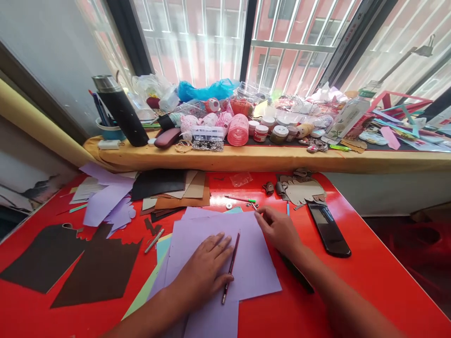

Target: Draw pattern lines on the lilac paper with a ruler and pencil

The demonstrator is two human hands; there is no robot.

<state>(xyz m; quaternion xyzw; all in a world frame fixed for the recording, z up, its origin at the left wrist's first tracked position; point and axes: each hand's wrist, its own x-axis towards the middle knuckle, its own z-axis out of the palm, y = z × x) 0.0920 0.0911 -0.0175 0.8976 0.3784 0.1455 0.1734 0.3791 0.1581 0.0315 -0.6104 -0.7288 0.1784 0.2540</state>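
Observation:
My left hand (207, 263) lies flat with its fingers stretched out on a purple sheet (257, 267), the top one of a loose stack. A dark red pencil (233, 263) rests on this sheet, its lower half close beside my left thumb. At the sheet's upper right corner, my right hand (278, 227) has thumb and forefinger pinched together on the edge. Just beyond those fingertips lie a green-tipped pencil (243, 199) and a few tiny parts. Under my right wrist a long black object (298, 274) is partly covered.
Dark brown leather pieces (102, 267), purple scraps (105, 199) and stacked leather sheets (186, 188) lie left. A silver pen (154, 241) is beside the stack. To the right is a black phone (329, 230). Jars (260, 133), a thermos (121, 112) and a bottle (348, 117) crowd the sill.

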